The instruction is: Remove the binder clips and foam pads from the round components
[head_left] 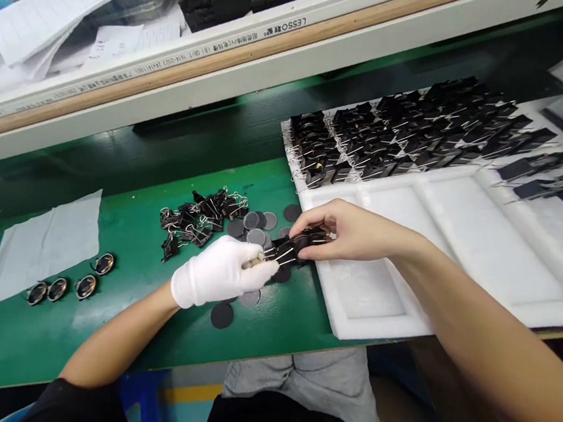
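My left hand (225,269), in a white glove with bare fingertips, pinches the wire handles of a black binder clip (286,253). My right hand (347,230), without a glove, closes its thumb and fingers around the other end of the same dark assembly, where more black clip parts show. What lies inside the clips is mostly hidden by the fingers. Beneath and behind the hands are scattered grey and black discs (256,236). A heap of loose binder clips (203,216) lies just beyond my left hand on the green table (139,320).
On the right, a white foam tray (366,307) has its far part packed with rows of clipped black pieces (410,130). Several small round metal-rimmed parts (86,286) sit at left near a white sheet (46,247). A shelf rail (218,50) crosses above the table, with papers (65,14) behind.
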Demonstrator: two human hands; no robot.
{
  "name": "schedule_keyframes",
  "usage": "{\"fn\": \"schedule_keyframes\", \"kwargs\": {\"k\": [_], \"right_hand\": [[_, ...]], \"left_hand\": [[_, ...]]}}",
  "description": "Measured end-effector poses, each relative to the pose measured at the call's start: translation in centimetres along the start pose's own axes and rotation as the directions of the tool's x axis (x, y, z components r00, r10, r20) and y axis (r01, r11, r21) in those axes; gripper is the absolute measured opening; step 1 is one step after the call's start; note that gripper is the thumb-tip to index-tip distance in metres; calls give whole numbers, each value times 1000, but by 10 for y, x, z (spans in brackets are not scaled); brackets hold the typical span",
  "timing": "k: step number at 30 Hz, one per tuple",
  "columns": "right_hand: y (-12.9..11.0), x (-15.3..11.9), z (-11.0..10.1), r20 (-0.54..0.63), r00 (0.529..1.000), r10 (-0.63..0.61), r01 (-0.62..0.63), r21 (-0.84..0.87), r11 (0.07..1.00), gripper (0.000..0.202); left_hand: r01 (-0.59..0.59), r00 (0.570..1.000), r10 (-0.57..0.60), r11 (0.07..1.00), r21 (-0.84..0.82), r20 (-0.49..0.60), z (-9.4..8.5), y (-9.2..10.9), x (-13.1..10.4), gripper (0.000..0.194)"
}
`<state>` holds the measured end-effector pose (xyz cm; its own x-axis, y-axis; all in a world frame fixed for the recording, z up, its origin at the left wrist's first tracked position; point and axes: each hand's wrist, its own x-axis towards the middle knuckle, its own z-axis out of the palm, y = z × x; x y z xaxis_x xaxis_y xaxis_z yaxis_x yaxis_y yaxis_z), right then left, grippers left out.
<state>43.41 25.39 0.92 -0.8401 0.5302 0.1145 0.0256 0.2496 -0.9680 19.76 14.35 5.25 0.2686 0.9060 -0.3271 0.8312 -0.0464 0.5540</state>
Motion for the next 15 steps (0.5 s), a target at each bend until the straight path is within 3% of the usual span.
{"fn": "schedule_keyframes", "kwargs": {"k": [3, 5, 7, 10, 12, 14, 15], "right_hand": [[0, 0, 5, -124, 988, -89, 78, -92, 993, 19], [0, 2, 10, -209, 952, -226, 185, -196, 963, 14], [0, 3, 14, -216, 914, -342, 268, -311, 912, 10], [-1, 2, 19, -170, 888, -427, 309, -468, 828, 20], [-4, 1, 21, -190, 876, -444, 289, -529, 798, 55], [-7, -1, 22, -247, 883, -400, 243, -489, 838, 86], [-9, -1, 23, -272, 895, -353, 213, -434, 875, 87]], "left_hand": [[72, 996, -55, 967, -243, 76, -4, -5, 3, 49], [190, 980, -141, 859, -475, 138, -5, -6, 5, 67], [230, 973, -175, 776, -587, 150, -4, -6, 7, 75], [111, 993, -118, 801, -588, 27, -3, -5, 7, 65], [26, 994, -76, 848, -529, -74, -5, -5, 6, 56], [-14, 989, -51, 905, -425, -141, -7, -5, 5, 49], [-24, 985, -41, 930, -366, -167, -9, -5, 5, 46]]}}
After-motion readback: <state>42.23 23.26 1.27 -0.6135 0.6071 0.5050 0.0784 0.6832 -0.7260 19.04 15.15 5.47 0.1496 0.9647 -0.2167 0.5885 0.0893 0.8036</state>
